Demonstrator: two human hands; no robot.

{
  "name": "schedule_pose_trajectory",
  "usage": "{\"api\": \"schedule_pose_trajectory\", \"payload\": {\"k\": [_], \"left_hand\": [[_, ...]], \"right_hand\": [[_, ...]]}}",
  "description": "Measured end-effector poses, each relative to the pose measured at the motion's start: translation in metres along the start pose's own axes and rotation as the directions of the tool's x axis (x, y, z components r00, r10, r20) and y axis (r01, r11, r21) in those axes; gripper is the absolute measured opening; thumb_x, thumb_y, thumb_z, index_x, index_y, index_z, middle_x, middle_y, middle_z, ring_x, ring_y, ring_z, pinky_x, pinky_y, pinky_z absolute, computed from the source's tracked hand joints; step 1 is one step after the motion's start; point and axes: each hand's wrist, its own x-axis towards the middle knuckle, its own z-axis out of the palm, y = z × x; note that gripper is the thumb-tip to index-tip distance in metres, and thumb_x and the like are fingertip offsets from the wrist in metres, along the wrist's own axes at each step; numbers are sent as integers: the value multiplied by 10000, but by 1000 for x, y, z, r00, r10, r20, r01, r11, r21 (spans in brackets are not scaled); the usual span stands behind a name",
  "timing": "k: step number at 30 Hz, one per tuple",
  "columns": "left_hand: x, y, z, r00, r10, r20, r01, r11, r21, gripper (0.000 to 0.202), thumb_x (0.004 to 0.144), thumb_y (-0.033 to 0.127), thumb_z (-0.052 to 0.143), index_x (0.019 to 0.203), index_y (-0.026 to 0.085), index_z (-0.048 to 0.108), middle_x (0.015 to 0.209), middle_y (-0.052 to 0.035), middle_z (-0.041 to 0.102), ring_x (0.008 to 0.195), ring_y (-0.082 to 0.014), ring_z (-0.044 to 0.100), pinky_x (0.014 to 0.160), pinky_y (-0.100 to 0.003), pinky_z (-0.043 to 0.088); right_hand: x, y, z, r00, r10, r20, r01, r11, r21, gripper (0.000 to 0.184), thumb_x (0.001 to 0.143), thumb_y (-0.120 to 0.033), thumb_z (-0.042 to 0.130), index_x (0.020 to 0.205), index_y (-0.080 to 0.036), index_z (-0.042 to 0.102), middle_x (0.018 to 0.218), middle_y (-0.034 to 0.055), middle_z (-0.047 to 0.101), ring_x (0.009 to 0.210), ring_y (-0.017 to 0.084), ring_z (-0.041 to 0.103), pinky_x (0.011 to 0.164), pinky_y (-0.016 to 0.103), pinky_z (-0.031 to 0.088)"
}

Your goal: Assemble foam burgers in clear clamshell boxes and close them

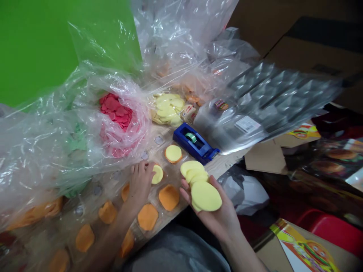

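In the head view, my right hand (217, 219) is palm up under a fanned stack of thin yellow discs (206, 196), its thumb along the edge. My left hand (141, 179) reaches over the table with bent fingers at the edge of a single yellow disc (157, 174), which sits in a clear plastic tray. Another yellow disc (173, 153) lies on an orange piece in the same row. Nearer me, orange pieces (169, 197) fill other hollows of the trays. My left forearm hides some of them.
A blue tape dispenser (195, 143) stands beyond my hands. Behind it are plastic bags with pink pieces (116, 111) and yellow discs (168, 107). Stacked clear plastic trays (272, 102) lie at the right, above printed cardboard (306, 245). A green panel (56, 49) rises at the back left.
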Motion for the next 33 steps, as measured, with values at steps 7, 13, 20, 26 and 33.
{"api": "schedule_pose_trajectory", "payload": {"k": [7, 13, 20, 26, 33], "left_hand": [[-22, 54, -26, 893, 433, -119, -450, 858, -250, 298, 895, 345, 471, 1137, 183, 533, 1031, -70, 621, 961, -201, 553, 856, -347, 452], [-20, 76, -27, 952, 291, 98, -167, 759, -630, 217, 897, 229, 448, 1051, 203, 599, 1052, -37, 669, 986, -183, 604, 904, -346, 472], [9, 60, 14, 968, 28, -250, -165, 820, -548, 130, 879, 232, 477, 966, 163, 545, 891, -47, 661, 822, -154, 625, 732, -274, 504], [18, 67, 50, 818, 508, -270, -562, 807, -183, 237, 909, 156, 375, 824, 172, 596, 895, -83, 667, 815, -187, 596, 738, -332, 466], [5, 68, 37, 764, 645, -17, -645, 763, -39, 330, 866, 425, 486, 1007, 143, 583, 1051, -86, 671, 983, -225, 597, 954, -447, 369]], "right_hand": [[5, 19, 3, 983, 24, 180, -28, 999, 24, 316, 907, -336, 433, 943, -136, 674, 833, 55, 735, 790, 153, 687, 836, 281, 519], [5, 14, -8, 964, 24, 265, -27, 1000, 5, 279, 848, -353, 549, 983, -135, 660, 943, 73, 723, 880, 184, 675, 893, 351, 502], [-23, -21, -46, 999, -31, 19, 30, 999, 33, 381, 953, -340, 317, 998, -178, 659, 1009, 72, 718, 858, 234, 693, 671, 422, 576], [-45, -49, -65, 976, -173, -129, 184, 980, 80, 405, 927, -410, 329, 976, -212, 679, 984, 79, 727, 814, 220, 702, 609, 364, 583], [-35, -43, -58, 991, -134, -6, 134, 989, 54, 312, 857, -424, 481, 939, -211, 695, 958, 70, 734, 818, 218, 700, 663, 368, 577]]}}
